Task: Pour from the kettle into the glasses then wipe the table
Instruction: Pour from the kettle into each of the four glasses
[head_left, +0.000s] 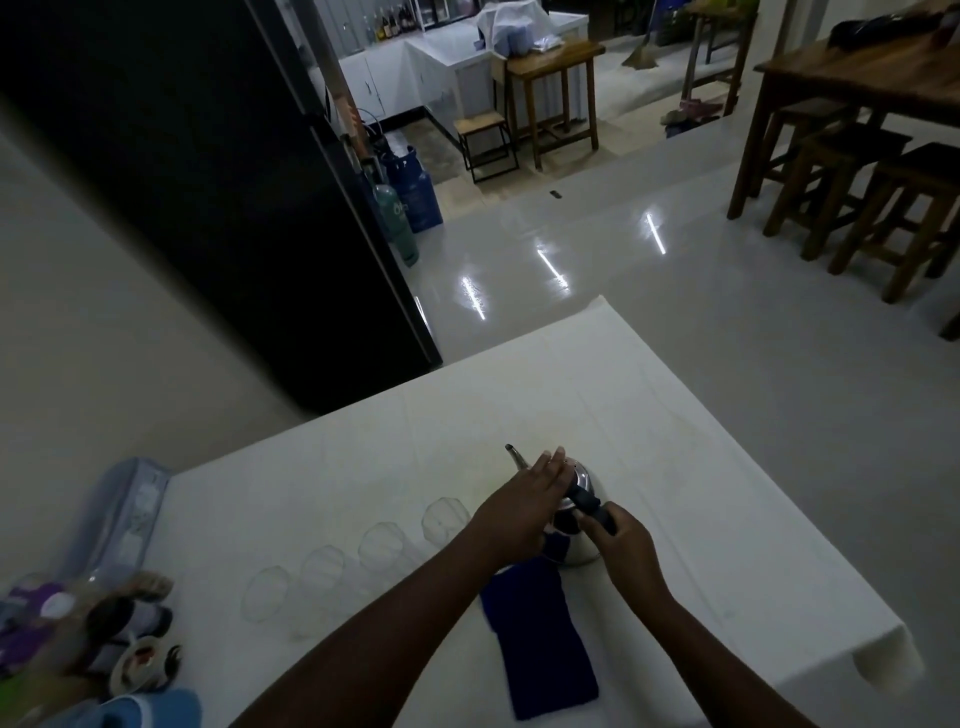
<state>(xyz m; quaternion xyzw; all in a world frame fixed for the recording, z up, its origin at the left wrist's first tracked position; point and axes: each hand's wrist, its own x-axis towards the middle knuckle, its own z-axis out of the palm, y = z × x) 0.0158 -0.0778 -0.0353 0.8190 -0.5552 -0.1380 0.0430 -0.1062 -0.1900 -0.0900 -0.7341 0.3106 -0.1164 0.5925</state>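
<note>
Table (727, 545) covered in white, dim light. At 8 o'clock of the frame, a blurred clutter of jars and bottles (78, 623) at the table's left edge; contents cannot be read.

Toward 7 o'clock from the kettle, four clear glasses (363, 556) stand in a diagonal row, the nearest one just beside the left wrist. They look empty, though the blur leaves that uncertain.

Left hand (524, 499) reaches across, palm down, fingers extended together and laid flat over the kettle's top. It presses rather than closes around anything; thumb is hidden.

Blue cloth (540, 649) lies flat on the table at 6 o'clock of the kettle, its far end touching or tucked against the kettle's base, partly under the left forearm.

Steel kettle (571, 525) sits upright on the table, centre-right, spout pointing to 11 o'clock. Its contents are not visible.

Right hand (623, 545) is at 4 o'clock of the kettle body, fingers wrapped closed around the dark handle (592, 506), which juts up out of the fist toward 11 o'clock.
</note>
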